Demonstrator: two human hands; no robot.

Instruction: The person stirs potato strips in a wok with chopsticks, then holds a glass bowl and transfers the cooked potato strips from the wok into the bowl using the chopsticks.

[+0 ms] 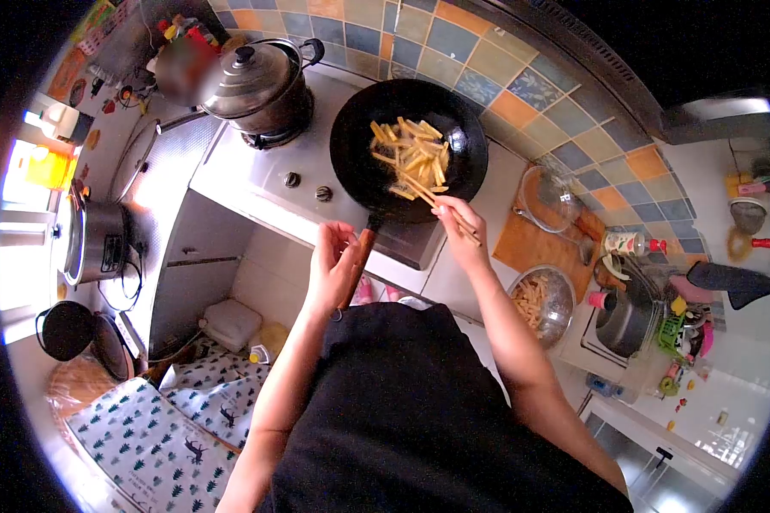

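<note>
My right hand [462, 229] is closed around a pair of wooden chopsticks [421, 190]. Their tips reach into the black wok [351, 154], touching the near side of a pile of potato strips [419, 152]. Bubbling oil seems to surround the strips. My left hand [334, 261] is beside the wok's wooden handle [362, 261], its fingers loosely curled and not wrapped over the handle. Whether the fingertips touch the handle I cannot tell.
A lidded steel pot [257, 90] sits on the left burner. To the right are a cutting board [509, 244], a glass lid [546, 198] and a steel bowl [560, 321] with more strips. A sink [629, 321] lies farther right, and a cooker [103, 244] stands left.
</note>
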